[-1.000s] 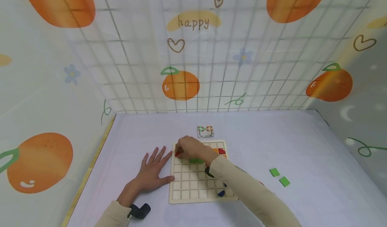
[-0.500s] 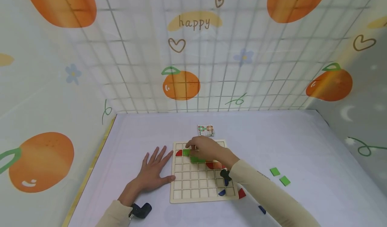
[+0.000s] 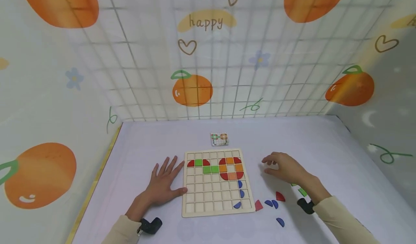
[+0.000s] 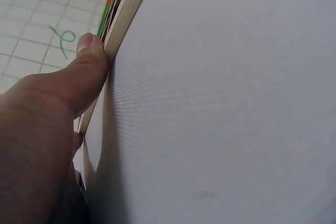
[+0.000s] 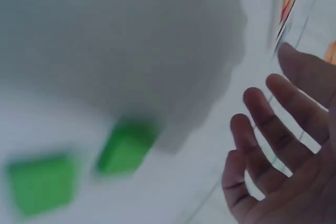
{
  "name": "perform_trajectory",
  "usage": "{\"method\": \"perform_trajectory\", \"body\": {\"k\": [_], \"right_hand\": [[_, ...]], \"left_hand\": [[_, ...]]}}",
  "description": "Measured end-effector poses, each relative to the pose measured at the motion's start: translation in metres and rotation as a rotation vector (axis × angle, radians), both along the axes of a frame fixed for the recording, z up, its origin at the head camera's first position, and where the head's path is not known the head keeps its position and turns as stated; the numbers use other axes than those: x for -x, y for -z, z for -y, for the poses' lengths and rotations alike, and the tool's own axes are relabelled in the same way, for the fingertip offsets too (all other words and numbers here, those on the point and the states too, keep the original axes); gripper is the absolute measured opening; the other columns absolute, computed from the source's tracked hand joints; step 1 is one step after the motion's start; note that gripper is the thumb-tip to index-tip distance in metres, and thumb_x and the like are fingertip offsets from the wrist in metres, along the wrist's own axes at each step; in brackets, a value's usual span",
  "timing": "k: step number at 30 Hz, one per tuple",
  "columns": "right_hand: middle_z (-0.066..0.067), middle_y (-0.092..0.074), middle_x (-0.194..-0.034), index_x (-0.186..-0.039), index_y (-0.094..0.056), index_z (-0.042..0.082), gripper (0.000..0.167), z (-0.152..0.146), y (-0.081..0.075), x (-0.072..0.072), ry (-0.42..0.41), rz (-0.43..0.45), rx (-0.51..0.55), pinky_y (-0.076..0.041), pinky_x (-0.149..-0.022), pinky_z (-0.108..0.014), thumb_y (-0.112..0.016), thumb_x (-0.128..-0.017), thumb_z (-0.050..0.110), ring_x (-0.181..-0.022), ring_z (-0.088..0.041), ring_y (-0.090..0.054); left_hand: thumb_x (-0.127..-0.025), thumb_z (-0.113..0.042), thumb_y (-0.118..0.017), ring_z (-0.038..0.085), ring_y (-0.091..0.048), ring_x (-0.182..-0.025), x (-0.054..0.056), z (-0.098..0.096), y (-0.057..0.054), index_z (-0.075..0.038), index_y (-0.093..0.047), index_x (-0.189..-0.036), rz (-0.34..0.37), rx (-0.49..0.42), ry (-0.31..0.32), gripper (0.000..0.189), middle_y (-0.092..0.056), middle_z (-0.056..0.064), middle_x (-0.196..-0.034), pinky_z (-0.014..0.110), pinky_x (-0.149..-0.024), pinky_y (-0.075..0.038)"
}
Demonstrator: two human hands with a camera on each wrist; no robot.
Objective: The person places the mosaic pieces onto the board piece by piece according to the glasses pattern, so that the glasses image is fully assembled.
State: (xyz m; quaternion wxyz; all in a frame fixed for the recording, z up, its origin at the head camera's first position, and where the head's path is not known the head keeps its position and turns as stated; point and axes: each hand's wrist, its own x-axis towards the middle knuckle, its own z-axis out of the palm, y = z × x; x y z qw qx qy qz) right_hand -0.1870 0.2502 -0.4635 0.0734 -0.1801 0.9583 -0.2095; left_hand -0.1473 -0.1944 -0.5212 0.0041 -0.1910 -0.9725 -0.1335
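Note:
A wooden grid board point(image 3: 209, 189) lies on the table with red, green, orange and blue tiles in its cells. My left hand point(image 3: 164, 185) rests spread on the table, its thumb and a fingertip at the board's left edge; the left wrist view shows the thumb point(image 4: 90, 69) against that edge. To the right of the board, my right hand point(image 3: 286, 169) hovers over the table with loosely bent fingers and holds nothing. Two green square tiles point(image 5: 126, 148) lie below it; in the head view, the hand and wrist partly cover them.
A small pattern card point(image 3: 219, 139) lies behind the board. Loose red quarter-round tiles point(image 3: 280, 196) and several blue half-round tiles point(image 3: 280, 222) lie right of the board. A printed cloth point(image 3: 227, 67) hangs behind the table.
My right hand has left the upper left of the board, where a red tile and a green tile now show, and moved right over the loose tiles. My left hand stays in place.

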Motion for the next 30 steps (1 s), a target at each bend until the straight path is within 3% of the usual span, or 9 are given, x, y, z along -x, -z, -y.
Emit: {"method": "perform_trajectory", "body": {"k": [4,8,13,23,30], "right_hand": [[0.001,-0.064,-0.095,-0.11,-0.072,0.009,0.036,-0.034,-0.002,-0.014,0.098,0.06,-0.042,-0.054,-0.077,-0.043,-0.084,-0.079,0.025,-0.089,-0.021,-0.059],[0.001,-0.063,-0.09,-0.105,-0.073,0.006,0.037,-0.054,0.0,-0.025,0.118,0.074,-0.04,-0.053,-0.075,-0.045,-0.087,-0.075,0.023,-0.084,-0.021,-0.059],[0.001,-0.061,-0.081,-0.097,-0.073,0.004,0.031,-0.063,0.005,-0.03,0.112,0.046,-0.034,-0.051,-0.07,-0.041,-0.087,-0.074,0.018,-0.076,-0.018,-0.055],[0.0,-0.061,-0.081,-0.099,-0.071,0.003,0.034,-0.053,0.005,-0.023,0.086,0.035,-0.047,-0.052,-0.068,-0.038,-0.082,-0.068,0.001,-0.074,-0.018,-0.054],[0.003,-0.061,-0.081,-0.106,-0.071,0.005,0.038,-0.016,-0.007,-0.003,0.01,0.009,-0.027,-0.052,-0.064,-0.03,-0.081,-0.07,0.003,-0.075,-0.016,-0.055]], "left_hand": [[-0.081,-0.074,-0.058,0.039,-0.01,-0.147,-0.001,0.0,-0.001,-0.02,-0.032,-0.155,-0.014,-0.005,-0.002,0.096,-0.02,0.012,-0.161,0.066,-0.111,-0.007],[-0.081,-0.076,-0.056,0.038,-0.007,-0.148,0.0,0.002,0.002,-0.021,-0.03,-0.156,0.007,0.009,-0.005,0.097,-0.017,0.011,-0.162,0.066,-0.112,-0.004],[-0.081,-0.077,-0.055,0.037,-0.005,-0.148,0.001,0.003,0.003,-0.022,-0.028,-0.157,0.012,0.015,-0.009,0.098,-0.015,0.01,-0.163,0.065,-0.112,-0.003],[-0.081,-0.077,-0.054,0.038,-0.007,-0.148,0.001,0.002,0.004,-0.021,-0.03,-0.156,0.002,0.007,-0.005,0.097,-0.017,0.011,-0.162,0.066,-0.112,-0.005],[-0.082,-0.075,-0.057,0.038,-0.006,-0.148,0.0,0.002,0.001,-0.021,-0.029,-0.157,0.021,0.008,-0.006,0.096,-0.016,0.011,-0.162,0.065,-0.112,-0.003]]}}
